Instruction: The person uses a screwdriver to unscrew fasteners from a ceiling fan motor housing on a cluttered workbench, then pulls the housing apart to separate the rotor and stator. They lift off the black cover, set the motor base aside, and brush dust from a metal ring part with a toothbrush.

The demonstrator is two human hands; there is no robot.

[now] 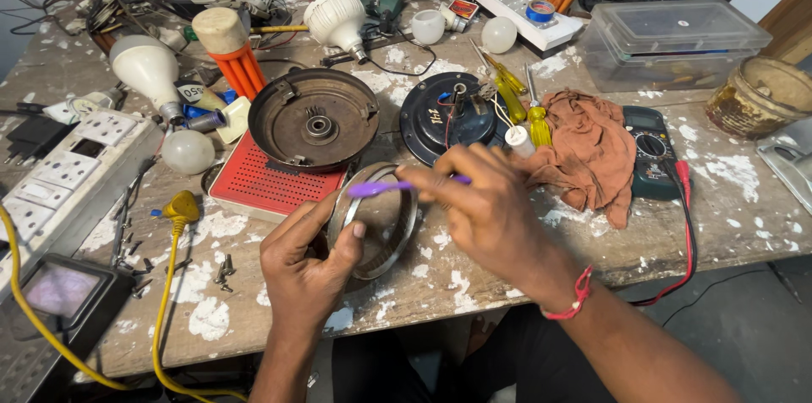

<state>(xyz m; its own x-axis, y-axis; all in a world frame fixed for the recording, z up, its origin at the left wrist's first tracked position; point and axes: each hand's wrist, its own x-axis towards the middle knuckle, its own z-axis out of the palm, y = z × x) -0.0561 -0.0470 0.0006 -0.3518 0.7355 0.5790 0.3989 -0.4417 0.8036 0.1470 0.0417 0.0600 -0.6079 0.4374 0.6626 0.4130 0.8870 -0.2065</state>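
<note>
Shiny round metal cover [376, 221] tilted on edge in the left hand [306, 263], purple-handled tool [381, 188] in the right hand [482, 204].

The cover stands near the front edge of the paint-spattered wooden surface [727, 217], the left hand's fingers curled around its lower rim; the right hand is closed on the purple tool, its tip over the cover's open face. Just behind, a rusty brown motor housing [315, 119] rests on a red perforated tray [264, 185], and a dark blue round motor plate with wires [448, 115] lies beside it, both apart, so the unit looks dismantled and reassembly seems undone. An orange rag [592, 153], yellow screwdrivers [516, 98] and loose screws [222, 272] lie around.
</note>
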